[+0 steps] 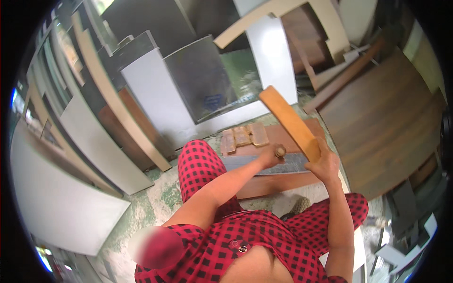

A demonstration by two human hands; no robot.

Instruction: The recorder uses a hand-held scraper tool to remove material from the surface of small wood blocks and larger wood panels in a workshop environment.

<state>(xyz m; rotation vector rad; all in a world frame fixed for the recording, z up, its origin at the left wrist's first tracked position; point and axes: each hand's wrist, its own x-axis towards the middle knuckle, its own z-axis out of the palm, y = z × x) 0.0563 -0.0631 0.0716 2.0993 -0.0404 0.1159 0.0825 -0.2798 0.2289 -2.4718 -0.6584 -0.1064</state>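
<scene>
My right hand grips the lower end of a flat, orange-tan wooden strip, which slants up and to the left. My left hand is closed around a short handle with a round, brownish end; the rest of that object is hidden in the fist. Below and beyond the hands lie a dark grey slab and a reddish-brown board. Several tan, glossy blocks rest side by side on a brown board, just past my left hand.
Tall panels lean in rows on the left. White and dark sheets stand ahead. A large brown wood-grain panel leans on the right, with a reddish bar beside it. White offcuts lie at lower right.
</scene>
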